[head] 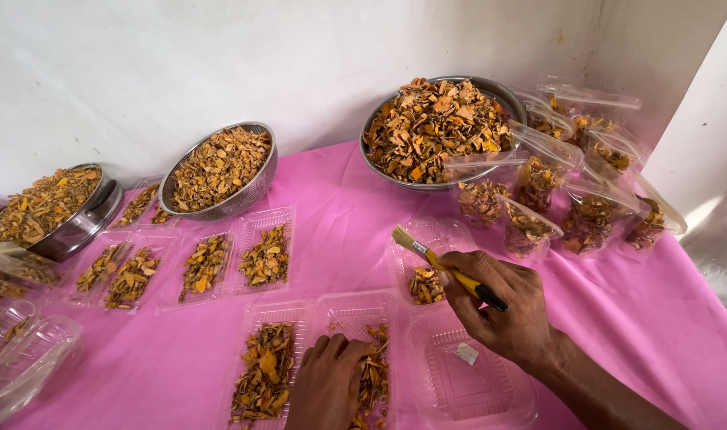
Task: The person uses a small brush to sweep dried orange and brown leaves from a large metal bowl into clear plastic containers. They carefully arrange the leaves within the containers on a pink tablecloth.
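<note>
R hand (503, 306) gripping brush (439, 263) above chips tray (437, 239); L hand (328, 382) fingers curled, flat on near tray (355, 306).

Left hand (328, 382): palm down, fingers curled with knuckles toward the brush (447, 268), wrist and forearm cut off by the lower frame edge; lies below-left of the brush and well apart from it. Right hand (503, 306): closed around the brush handle in a pen-like pinch, thumb and forefinger on the shaft, remaining fingers folded under. Right wrist bent slightly; bare forearm (598, 390) runs from the brush down-right out of frame.
</note>
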